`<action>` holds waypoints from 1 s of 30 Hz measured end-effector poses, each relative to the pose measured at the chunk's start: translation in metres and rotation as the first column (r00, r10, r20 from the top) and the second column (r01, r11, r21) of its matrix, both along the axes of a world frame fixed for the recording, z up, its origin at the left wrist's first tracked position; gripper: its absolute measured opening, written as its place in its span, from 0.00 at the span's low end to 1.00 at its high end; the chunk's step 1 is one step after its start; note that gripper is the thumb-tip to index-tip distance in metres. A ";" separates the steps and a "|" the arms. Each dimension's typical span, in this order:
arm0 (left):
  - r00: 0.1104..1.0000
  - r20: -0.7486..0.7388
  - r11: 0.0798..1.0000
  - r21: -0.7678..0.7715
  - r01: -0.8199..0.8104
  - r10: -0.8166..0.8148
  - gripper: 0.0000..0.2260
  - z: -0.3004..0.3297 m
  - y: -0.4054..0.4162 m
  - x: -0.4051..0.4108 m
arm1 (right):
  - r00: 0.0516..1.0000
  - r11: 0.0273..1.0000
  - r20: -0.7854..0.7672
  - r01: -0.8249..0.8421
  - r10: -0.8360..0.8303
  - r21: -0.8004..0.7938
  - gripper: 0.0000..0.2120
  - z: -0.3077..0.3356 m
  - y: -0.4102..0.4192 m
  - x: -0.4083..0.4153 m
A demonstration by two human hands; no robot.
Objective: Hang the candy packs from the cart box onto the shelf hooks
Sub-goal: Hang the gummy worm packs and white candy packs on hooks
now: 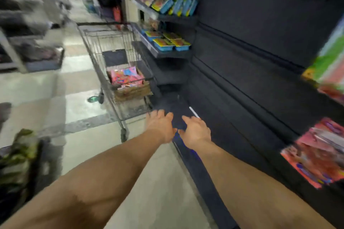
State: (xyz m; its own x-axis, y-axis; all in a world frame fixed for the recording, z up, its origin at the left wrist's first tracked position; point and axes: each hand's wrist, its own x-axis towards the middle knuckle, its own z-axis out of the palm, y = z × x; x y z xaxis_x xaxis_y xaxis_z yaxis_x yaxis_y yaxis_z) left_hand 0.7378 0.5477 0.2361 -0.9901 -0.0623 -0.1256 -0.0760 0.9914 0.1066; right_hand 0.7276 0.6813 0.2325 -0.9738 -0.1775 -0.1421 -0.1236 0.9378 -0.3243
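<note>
A shop aisle is showing here: dark shelving (242, 46) is running along the right, carrying rows of bright boxed sweets (167, 42) and hanging packs (316, 154), while a wire shopping cart (111, 55) is standing on the pale tiled floor (80, 98) beside it, holding a cardboard box (133, 92) of pink candy packs (124, 76)

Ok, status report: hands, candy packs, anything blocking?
Left hand and right hand open, empty. Candy packs in cart box. Nothing in between.

Open tiled floor (163, 182) lies between both bare hands and the wire shopping cart (115, 65); the cart's wire side fences its brown cardboard box (133, 92), open only above.
</note>
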 end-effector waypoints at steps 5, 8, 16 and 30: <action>0.991 0.002 0.991 -0.039 -0.132 0.132 0.28 0.006 -0.120 -0.044 | 0.991 0.990 -0.005 -0.135 0.135 -0.033 0.27 0.002 -0.122 -0.061; 0.980 -0.006 0.979 -0.030 -0.201 0.200 0.27 0.002 -0.168 -0.069 | 0.985 0.985 0.002 -0.171 0.171 -0.018 0.26 -0.003 -0.169 -0.094; 0.949 0.018 0.949 -0.001 -0.316 0.316 0.27 -0.024 -0.251 -0.169 | 0.968 0.969 0.046 -0.246 0.246 -0.024 0.26 -0.027 -0.247 -0.218; 0.894 0.093 0.896 0.021 -0.443 0.439 0.30 -0.041 -0.379 -0.410 | 0.945 0.953 0.123 -0.298 0.304 -0.060 0.21 -0.035 -0.323 -0.500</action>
State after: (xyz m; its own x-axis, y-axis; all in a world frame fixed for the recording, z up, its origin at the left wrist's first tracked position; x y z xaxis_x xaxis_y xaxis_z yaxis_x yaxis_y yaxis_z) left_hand 0.3276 0.1683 0.1948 -0.8477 -0.4832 -0.2189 -0.5148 0.8490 0.1195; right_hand 0.2273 0.3583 0.1978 -0.8479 -0.4676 -0.2498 -0.3526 0.8493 -0.3928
